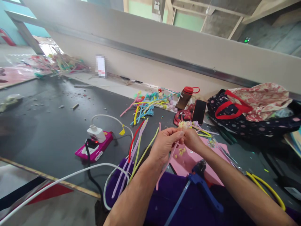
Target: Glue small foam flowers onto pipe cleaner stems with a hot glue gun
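My left hand (166,142) is closed, thumb against the fingers, around a pale pink pipe cleaner (162,175) that hangs down past the wrist. Touching it, my right hand (192,138) is closed at the top of the same stem, its fingertips partly hidden. Cream fluffy petals (184,124) show just above both hands. Below them lies a blue glue gun (204,190) with a clear-blue glue stick (178,201) out of its back. Under the hands is a pink sheet (185,163) with small yellow bits (181,152). Loose pipe cleaners (137,147) lie left of my left hand.
A pile of colourful pipe-cleaner flowers (150,103) lies at the back. Behind the hands are a brown bottle (184,99), a phone (199,112) and a dotted bag (223,125). A magenta power strip (103,147) with cables sits left; scissors (231,160) lie right.
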